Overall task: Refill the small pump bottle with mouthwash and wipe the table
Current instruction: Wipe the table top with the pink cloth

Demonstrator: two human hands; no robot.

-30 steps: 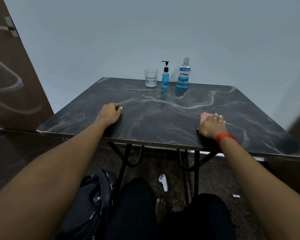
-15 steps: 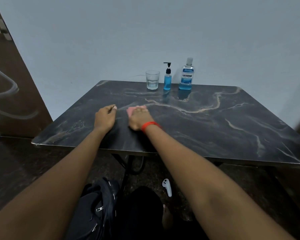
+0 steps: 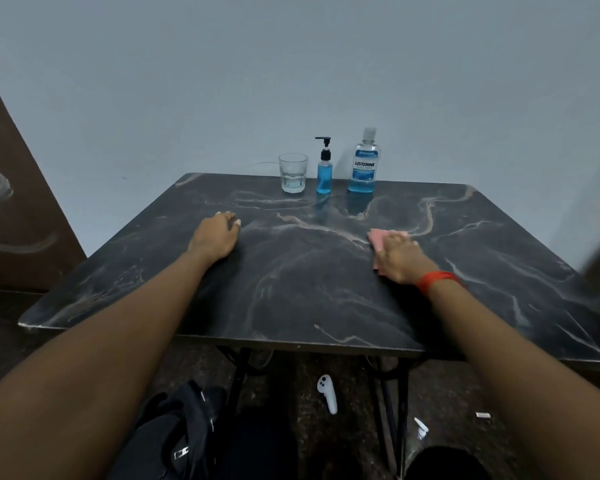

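On the dark marble-patterned table (image 3: 291,296), a small pump bottle (image 3: 324,176) with blue liquid stands at the far edge. To its right is a larger Listerine mouthwash bottle (image 3: 362,168), capped and partly full. My right hand (image 3: 400,258), with a red band at the wrist, presses flat on a pink cloth (image 3: 376,237) at the table's right-middle. My left hand (image 3: 215,237) rests on the table at the left-middle, fingers loosely curled, holding nothing.
A clear glass (image 3: 293,173) with a little liquid stands left of the pump bottle. Under the table lie a black bag (image 3: 174,434) and a white controller (image 3: 328,393). A brown door (image 3: 14,209) is at the left, a pale wall behind.
My right hand slid the pink cloth from the right side over to my left hand, then back toward the right. The left hand stayed in place.
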